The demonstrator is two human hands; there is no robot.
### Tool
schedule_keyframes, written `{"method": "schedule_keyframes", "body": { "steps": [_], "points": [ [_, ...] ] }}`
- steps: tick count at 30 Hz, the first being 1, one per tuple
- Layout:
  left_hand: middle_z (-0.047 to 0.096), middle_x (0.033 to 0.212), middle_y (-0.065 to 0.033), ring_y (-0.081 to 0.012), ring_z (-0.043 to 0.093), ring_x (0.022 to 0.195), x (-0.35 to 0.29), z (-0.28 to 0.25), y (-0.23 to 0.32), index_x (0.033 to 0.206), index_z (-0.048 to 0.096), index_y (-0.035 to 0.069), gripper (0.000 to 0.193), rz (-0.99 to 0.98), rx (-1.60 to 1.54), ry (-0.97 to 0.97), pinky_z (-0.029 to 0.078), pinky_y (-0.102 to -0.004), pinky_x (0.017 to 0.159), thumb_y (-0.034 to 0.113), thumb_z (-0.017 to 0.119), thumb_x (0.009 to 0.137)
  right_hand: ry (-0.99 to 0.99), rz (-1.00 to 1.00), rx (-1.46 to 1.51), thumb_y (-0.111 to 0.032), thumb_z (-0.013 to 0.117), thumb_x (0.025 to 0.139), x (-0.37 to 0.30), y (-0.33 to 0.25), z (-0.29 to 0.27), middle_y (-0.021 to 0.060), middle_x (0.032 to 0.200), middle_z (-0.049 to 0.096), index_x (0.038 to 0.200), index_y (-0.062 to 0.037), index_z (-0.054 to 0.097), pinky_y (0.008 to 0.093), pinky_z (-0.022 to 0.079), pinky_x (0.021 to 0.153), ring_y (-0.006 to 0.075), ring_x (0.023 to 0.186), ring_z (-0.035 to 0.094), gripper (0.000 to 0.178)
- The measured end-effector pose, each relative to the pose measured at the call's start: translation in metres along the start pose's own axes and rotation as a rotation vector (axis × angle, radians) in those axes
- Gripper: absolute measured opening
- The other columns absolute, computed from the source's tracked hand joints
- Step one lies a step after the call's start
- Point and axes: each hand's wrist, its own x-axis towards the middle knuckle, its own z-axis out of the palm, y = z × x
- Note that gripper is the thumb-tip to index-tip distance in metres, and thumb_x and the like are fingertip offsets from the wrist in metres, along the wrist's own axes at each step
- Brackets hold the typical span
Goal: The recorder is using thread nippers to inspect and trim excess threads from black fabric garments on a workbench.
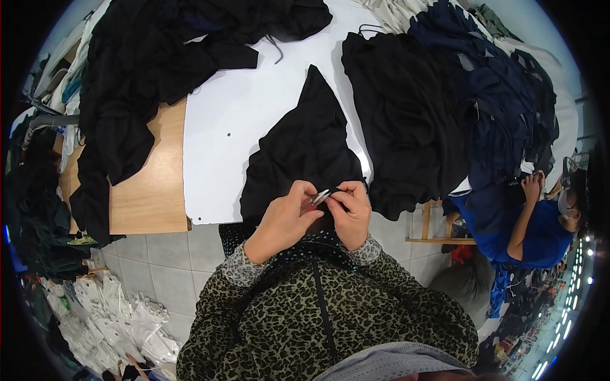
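My left hand is closed around a small pair of thread snips, whose metal blades point toward my right hand. Pinched between the fingers of my right hand is the edge of a black garment. The blade tips are close to that pinched edge; whether they touch it or a thread is too small to tell. The garment lies loosely spread on the white tabletop, narrowing to a point at its far end, and its near edge comes up to my hands.
More black garments lie at the far left, partly over a wooden board. On the right are a black pile and dark navy garments. A person in blue works there. White cloth is heaped at lower left.
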Motion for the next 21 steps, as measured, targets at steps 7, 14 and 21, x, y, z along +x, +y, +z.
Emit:
{"method": "schedule_keyframes", "body": {
  "steps": [7,14,21],
  "points": [
    [0.064,0.088,-0.0163,-0.0299,0.066,0.084,0.0023,0.0012,0.0000,0.108,0.043,0.003,0.037,0.013,-0.023,-0.011,0.051,-0.0347,0.071,0.011,0.067,0.081,0.014,0.000,0.021,0.005,0.069,0.074,-0.0010,0.0041,-0.0001,0.0092,0.091,0.053,0.084,0.0037,0.065,0.0273,0.044,0.063,0.0188,0.075,0.055,0.011],
    [0.064,0.087,-0.0165,-0.0289,0.066,0.082,0.0030,0.0030,-0.0012,0.108,0.043,0.003,0.038,0.015,-0.044,0.021,0.050,-0.0339,0.071,0.011,0.068,0.081,0.001,0.047,0.038,0.005,0.068,0.074,0.0012,0.0029,-0.0031,0.0090,0.091,0.054,0.084,0.0039,0.065,0.0267,0.044,0.062,0.0179,0.074,0.055,0.010],
    [0.059,0.080,-0.0087,-0.0122,0.055,0.068,0.0064,0.0075,0.0002,0.106,0.045,0.000,0.037,0.029,-0.092,0.010,0.045,-0.0258,0.061,0.006,0.070,0.079,-0.003,0.034,0.094,0.006,0.067,0.074,-0.0024,0.0098,-0.0026,0.0093,0.092,0.054,0.084,0.0041,0.065,0.0264,0.045,0.063,0.0185,0.075,0.056,0.011]
  ]
}}
